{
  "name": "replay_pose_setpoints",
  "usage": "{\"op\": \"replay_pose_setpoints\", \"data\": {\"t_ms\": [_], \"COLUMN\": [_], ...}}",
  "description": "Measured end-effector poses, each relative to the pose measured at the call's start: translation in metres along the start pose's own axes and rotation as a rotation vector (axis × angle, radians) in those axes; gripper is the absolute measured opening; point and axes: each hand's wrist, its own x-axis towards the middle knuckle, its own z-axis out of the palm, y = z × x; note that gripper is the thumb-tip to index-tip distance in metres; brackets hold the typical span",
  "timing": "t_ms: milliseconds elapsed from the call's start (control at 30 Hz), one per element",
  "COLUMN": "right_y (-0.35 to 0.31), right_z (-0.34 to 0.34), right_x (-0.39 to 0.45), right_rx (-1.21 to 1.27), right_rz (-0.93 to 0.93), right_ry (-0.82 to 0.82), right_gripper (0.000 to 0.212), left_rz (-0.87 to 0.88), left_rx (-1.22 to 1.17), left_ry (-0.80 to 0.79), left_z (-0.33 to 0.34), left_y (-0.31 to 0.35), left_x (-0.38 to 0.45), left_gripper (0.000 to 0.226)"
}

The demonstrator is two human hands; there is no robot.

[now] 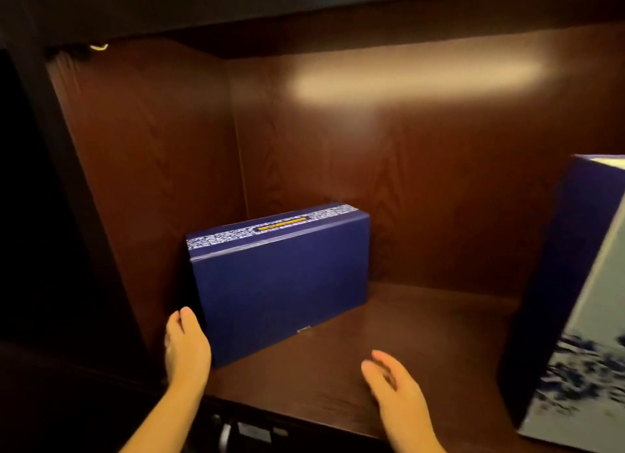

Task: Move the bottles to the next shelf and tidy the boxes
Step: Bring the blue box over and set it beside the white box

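Left hand (186, 347): open, fingers together and straight, palm flat vs. near-left end of blue box (280, 283); touching, not gripping.
Left fingertips (184, 315): at box's left front corner, pointing up/back into shelf.
Right hand (395, 385): open, loose, fingers slightly spread + blurred; holding nothing, touching nothing that can be made out; over bare shelf board, apart from both boxes.
Blue box: lying long side fwd on shelf board (406, 324), in left rear part of compartment, angled w/ left end nearer the front; near left side wall (145, 168), contact w/ it can't be told. Patterned white/blue strip + small yellow label on top face.
2nd box (575, 300): at right edge of view, larger, dark blue side + pale face w/ blue print; tilted, cut off by frame; well apart from right hand.
Shelf: dark brown wood compartment, lit from above, bright patch on back wall (406, 148).
Bottles: none in view.
Below shelf front edge: dim, small metal fitting (225, 432), detail unclear.
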Motion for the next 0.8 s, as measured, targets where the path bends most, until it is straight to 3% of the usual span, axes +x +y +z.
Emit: {"op": "replay_pose_setpoints", "data": {"t_ms": [133, 233, 300, 433, 500, 700, 800], "right_y": [-0.027, -0.024, -0.017, -0.011, -0.011, -0.014, -0.015], "right_z": [0.049, 0.085, 0.110, 0.166, 0.193, 0.239, 0.238], "right_x": [0.054, 0.063, 0.053, 0.021, 0.011, 0.000, 0.008], "right_rx": [-0.141, -0.227, -0.283, -0.457, -0.537, -0.771, -0.816], "right_rz": [0.022, -0.067, -0.171, -0.397, -0.436, -0.441, -0.577], "right_ry": [-0.112, -0.192, -0.240, -0.303, -0.269, -0.008, 0.156], "right_gripper": [0.068, 0.105, 0.117, 0.120, 0.119, 0.113, 0.098], "left_rz": [-0.120, -0.254, -0.361, -0.273, -0.219, -0.212, -0.230], "left_rx": [-0.078, -0.231, -0.364, -0.337, -0.277, -0.309, -0.297], "left_ry": [-0.081, -0.219, -0.277, -0.390, -0.462, -0.607, -0.667], "left_z": [0.017, 0.035, 0.042, 0.031, 0.021, 0.004, -0.002], "left_y": [-0.019, -0.029, -0.038, -0.050, -0.047, -0.031, -0.027], "left_x": [0.042, 0.057, 0.054, 0.044, 0.045, 0.054, 0.057], "left_gripper": [0.059, 0.058, 0.061, 0.076, 0.065, 0.064, 0.064]}}
